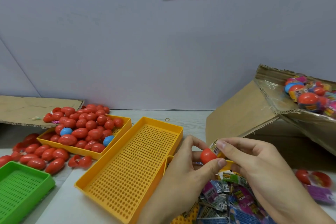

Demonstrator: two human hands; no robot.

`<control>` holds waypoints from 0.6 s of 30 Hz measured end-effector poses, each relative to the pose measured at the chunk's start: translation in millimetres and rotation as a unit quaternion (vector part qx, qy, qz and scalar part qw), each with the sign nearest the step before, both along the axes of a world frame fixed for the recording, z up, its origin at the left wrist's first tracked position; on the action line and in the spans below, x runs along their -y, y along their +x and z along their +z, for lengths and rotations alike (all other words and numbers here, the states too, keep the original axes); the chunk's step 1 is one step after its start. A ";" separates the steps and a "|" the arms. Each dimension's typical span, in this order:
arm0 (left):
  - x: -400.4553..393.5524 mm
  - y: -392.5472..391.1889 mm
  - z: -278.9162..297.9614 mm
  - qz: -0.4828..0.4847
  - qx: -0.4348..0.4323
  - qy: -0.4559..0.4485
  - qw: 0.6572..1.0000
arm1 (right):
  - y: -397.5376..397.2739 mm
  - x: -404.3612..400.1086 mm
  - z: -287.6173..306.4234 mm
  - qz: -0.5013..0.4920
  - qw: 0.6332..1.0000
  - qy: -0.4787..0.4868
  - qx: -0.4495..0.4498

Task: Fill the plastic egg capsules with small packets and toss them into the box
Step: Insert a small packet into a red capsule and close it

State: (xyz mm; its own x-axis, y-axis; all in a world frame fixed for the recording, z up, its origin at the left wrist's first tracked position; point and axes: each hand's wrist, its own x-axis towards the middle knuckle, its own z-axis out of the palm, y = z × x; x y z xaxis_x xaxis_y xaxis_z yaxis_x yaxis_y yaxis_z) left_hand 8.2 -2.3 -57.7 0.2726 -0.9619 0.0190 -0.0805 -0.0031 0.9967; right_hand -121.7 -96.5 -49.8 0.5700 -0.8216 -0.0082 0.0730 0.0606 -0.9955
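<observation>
hands (214,158) pinching red egg (207,156), box (241,114) beside

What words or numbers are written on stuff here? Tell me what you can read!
"6" on a grey packet in the pile under the hands.
"6" on another grey packet lower in that pile.
Green packet: dark print, too blurred to read.
Packet pinched in the right hand above the red egg capsule: barcode-like lines, unreadable.
Packets in the cardboard box: too blurred.
</observation>
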 end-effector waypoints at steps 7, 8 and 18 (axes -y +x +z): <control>0.0 0.4 -1.7 0.000 0.009 -0.007 1.000 | 0.1 -3.3 6.7 -0.006 0.999 -0.039 0.003; 0.1 0.2 -1.6 0.002 0.016 -0.011 1.000 | 0.1 -3.7 7.0 -0.007 0.999 -0.042 0.005; 2.7 0.1 1.4 0.073 -0.031 -0.061 0.995 | 0.5 -8.4 3.7 -0.036 0.976 -0.202 -0.071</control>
